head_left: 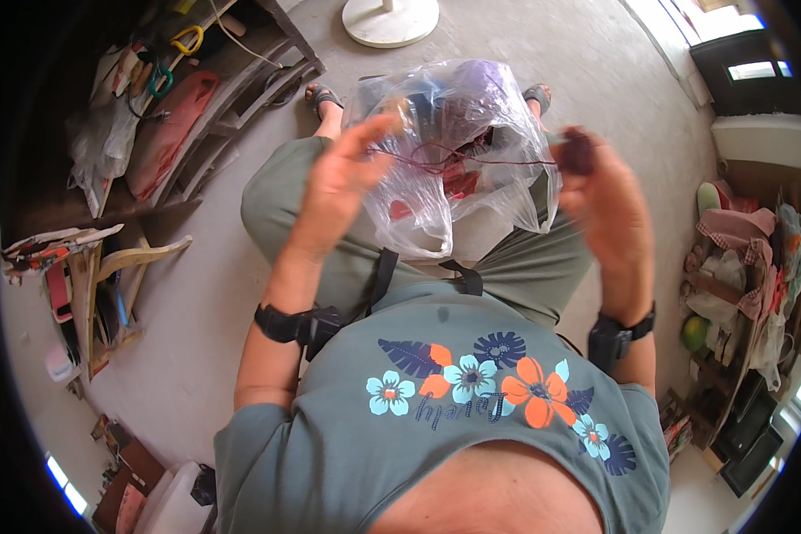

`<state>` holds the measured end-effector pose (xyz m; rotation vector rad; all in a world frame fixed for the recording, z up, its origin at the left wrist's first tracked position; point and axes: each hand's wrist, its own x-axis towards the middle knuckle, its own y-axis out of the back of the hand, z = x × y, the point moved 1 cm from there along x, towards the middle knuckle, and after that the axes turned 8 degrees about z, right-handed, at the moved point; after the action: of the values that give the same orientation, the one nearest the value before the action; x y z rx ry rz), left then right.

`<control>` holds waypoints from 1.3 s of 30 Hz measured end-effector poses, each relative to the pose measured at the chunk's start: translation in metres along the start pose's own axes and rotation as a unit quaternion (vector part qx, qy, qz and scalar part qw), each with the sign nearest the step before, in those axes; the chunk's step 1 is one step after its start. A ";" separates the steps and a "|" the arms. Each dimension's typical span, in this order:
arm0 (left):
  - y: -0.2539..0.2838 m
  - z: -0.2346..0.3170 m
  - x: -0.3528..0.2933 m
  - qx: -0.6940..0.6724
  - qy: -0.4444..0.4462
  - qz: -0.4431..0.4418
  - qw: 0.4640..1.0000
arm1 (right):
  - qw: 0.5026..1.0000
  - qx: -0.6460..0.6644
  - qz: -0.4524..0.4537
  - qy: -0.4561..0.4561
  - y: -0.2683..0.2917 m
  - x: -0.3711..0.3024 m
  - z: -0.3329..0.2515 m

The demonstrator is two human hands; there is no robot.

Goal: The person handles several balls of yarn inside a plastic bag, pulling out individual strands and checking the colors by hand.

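Observation:
My right hand holds a small dark maroon ball of yarn at its fingertips. From that ball a thin maroon strand stretches across to my left hand, with a loose loop or tangle near its middle. The left fingers are blurred by motion, but the strand ends between them. Just beyond the strand, between my knees, is a clear plastic bag with its handles hanging toward me. Through it show a purple bundle, dark blue stuff and something red.
At the left stands a wooden shelf with scissors, bags and a red package. A round white base rests on the floor ahead. Along the right is a rack piled with cloths and bags.

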<state>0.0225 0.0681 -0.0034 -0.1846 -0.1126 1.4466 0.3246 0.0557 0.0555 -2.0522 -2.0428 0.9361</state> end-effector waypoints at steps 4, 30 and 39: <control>-0.051 -0.009 -0.009 -0.121 0.063 -0.234 0.963 | 0.985 0.085 -0.093 -0.117 -0.044 0.005 0.043; -0.023 -0.023 -0.017 0.023 0.163 -0.103 0.981 | 0.991 -0.018 -0.084 -0.101 -0.041 0.003 0.079; -0.018 -0.005 -0.017 0.040 0.147 -0.228 0.962 | 0.955 -0.280 -0.050 0.082 -0.028 0.013 0.099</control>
<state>0.0393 0.0488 -0.0043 -0.2848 0.1402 0.9499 0.2517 0.0367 -0.0158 -2.1366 -2.4889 0.1590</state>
